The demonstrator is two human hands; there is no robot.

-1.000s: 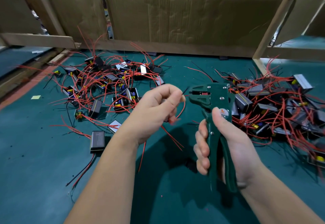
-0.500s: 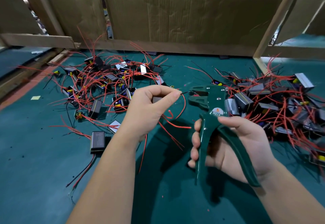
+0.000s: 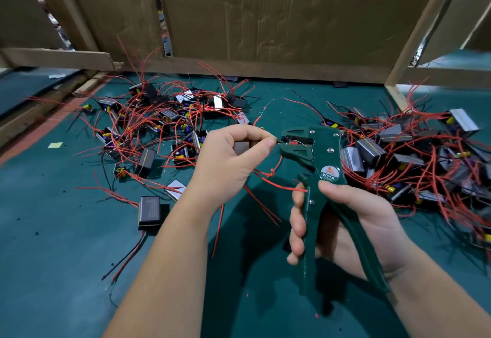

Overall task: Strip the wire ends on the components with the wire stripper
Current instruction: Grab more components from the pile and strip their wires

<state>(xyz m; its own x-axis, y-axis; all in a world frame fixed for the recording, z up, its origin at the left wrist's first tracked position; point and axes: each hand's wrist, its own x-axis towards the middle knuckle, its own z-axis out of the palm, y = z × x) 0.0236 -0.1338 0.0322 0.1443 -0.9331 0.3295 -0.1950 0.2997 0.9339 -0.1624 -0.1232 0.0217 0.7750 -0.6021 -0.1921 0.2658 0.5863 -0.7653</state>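
My right hand (image 3: 353, 221) grips a green wire stripper (image 3: 322, 178) by its spread handles, head pointing left. My left hand (image 3: 225, 159) holds a small dark component (image 3: 241, 147) in the fist and pinches a thin black wire (image 3: 279, 141) between thumb and forefinger. The wire's end lies inside the stripper's open jaws. Red wires (image 3: 273, 178) of the same component hang down between my hands.
A pile of components with red wires (image 3: 164, 125) lies at the back left, another pile (image 3: 414, 152) at the right. One dark component (image 3: 149, 211) sits alone at the left on the green mat (image 3: 53, 244). Cardboard walls (image 3: 265, 19) and a wooden post (image 3: 414, 35) close the back.
The stripper's handles went from squeezed to spread. My left hand brought the black wire's end rightward into the open jaws.
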